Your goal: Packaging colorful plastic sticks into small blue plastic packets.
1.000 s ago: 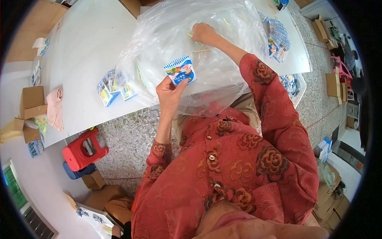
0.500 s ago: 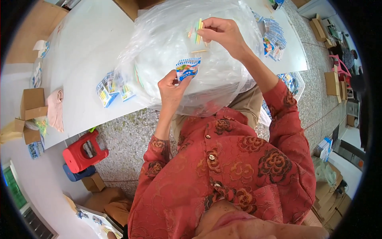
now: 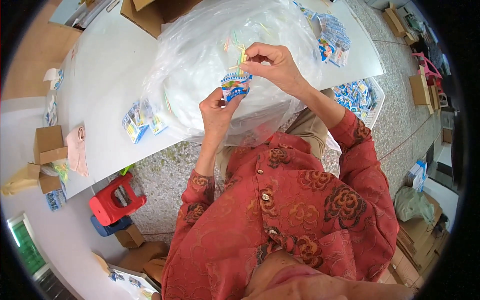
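My left hand [image 3: 215,112] pinches a small blue and white printed packet [image 3: 235,89] by its lower part, its serrated edge upward. Just above that edge, my right hand [image 3: 277,70] holds a few thin yellow and pale green sticks [image 3: 242,56] between thumb and fingers. Their lower ends meet the packet's top; whether they are inside it I cannot tell. Both hands are over a large clear plastic bag [image 3: 192,65] spread across the table edge and my lap. Some loose pastel sticks [image 3: 227,42] lie on or in the bag beyond my hands.
Several packets with sticks [image 3: 136,122] lie left on the white table [image 3: 107,85]. More flat packets [image 3: 332,37] are fanned out at the far right. A white basket [image 3: 374,117] of packets stands right of my lap. A cardboard box [image 3: 145,17] is far back; a red stool [image 3: 117,200] stands left.
My right hand has come down and nearer with the sticks, from above the bag to the packet's top edge. My left hand has stayed nearly still. The view has shifted slightly.
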Demonstrator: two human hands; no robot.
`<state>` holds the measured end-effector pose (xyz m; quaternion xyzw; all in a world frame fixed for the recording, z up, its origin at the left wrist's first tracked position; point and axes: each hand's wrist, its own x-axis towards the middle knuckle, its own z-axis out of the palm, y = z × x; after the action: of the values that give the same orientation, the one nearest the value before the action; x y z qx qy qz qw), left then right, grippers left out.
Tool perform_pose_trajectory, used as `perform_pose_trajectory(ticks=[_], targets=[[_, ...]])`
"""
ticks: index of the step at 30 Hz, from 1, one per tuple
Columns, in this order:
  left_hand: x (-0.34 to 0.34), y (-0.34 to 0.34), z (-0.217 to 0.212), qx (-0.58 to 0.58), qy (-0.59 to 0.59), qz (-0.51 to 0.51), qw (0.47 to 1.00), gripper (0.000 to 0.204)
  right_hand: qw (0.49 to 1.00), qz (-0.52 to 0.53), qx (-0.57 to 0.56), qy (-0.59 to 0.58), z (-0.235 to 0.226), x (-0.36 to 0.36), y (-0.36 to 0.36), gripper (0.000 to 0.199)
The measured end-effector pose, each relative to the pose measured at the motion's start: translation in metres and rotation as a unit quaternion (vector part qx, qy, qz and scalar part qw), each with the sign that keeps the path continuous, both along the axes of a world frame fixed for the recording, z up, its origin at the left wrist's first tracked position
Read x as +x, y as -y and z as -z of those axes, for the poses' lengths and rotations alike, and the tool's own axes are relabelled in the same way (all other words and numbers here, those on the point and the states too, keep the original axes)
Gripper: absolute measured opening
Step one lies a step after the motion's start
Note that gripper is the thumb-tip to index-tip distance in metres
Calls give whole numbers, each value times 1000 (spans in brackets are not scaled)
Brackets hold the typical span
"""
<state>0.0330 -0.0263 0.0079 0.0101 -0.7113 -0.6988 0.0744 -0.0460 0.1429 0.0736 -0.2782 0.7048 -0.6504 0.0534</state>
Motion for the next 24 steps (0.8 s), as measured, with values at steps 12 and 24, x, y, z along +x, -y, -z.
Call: perform_pose_trajectory(ticks=[12,24], targets=[[-3,-6,-9,45,9,35,998,17,991,-93,-13,92,-1,-6,-8,9],[-7,-6,-12,7,-7,43,999,12,984,-100,87,-121,-23,-2,-16,28]])
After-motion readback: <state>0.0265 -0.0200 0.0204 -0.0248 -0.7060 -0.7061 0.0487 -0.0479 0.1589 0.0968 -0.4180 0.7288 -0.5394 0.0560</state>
